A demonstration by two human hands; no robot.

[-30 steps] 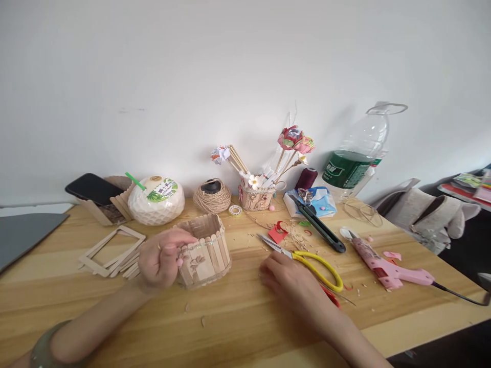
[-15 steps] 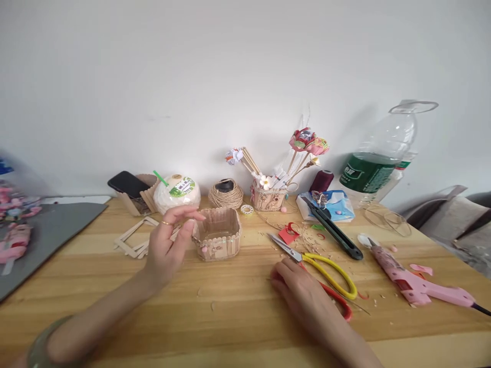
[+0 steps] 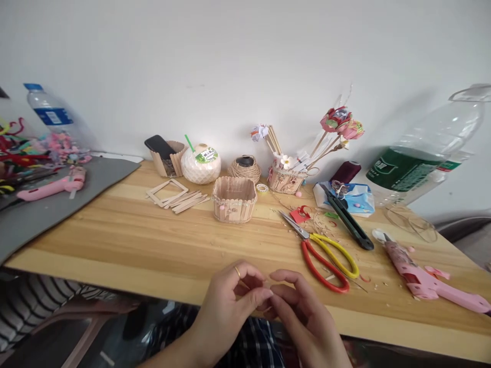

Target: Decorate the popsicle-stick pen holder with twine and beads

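Observation:
My left hand (image 3: 230, 301) and my right hand (image 3: 301, 312) meet at the front edge of the wooden table (image 3: 134, 240). Their fingertips are pinched together over my lap. Whatever lies between the fingers is too small to make out. A ring sits on a left finger. The small box of wooden craft sticks (image 3: 233, 198) stands alone further back at the table's middle, with neither hand on it. Red and yellow scissors (image 3: 326, 255) lie just beyond my right hand.
A pink glue gun (image 3: 425, 278), a black utility knife (image 3: 349, 220) and a big plastic bottle (image 3: 418, 158) are at the right. Behind the box are a stick frame (image 3: 166, 191), a white coconut (image 3: 200, 164), twine (image 3: 244, 168) and a flower holder (image 3: 286, 179). A grey mat (image 3: 57, 204) at the left carries another glue gun (image 3: 49, 186).
My left hand let go of the stick box and both hands drew back to the table's front edge, fingertips now together. The view swung left and pulled back.

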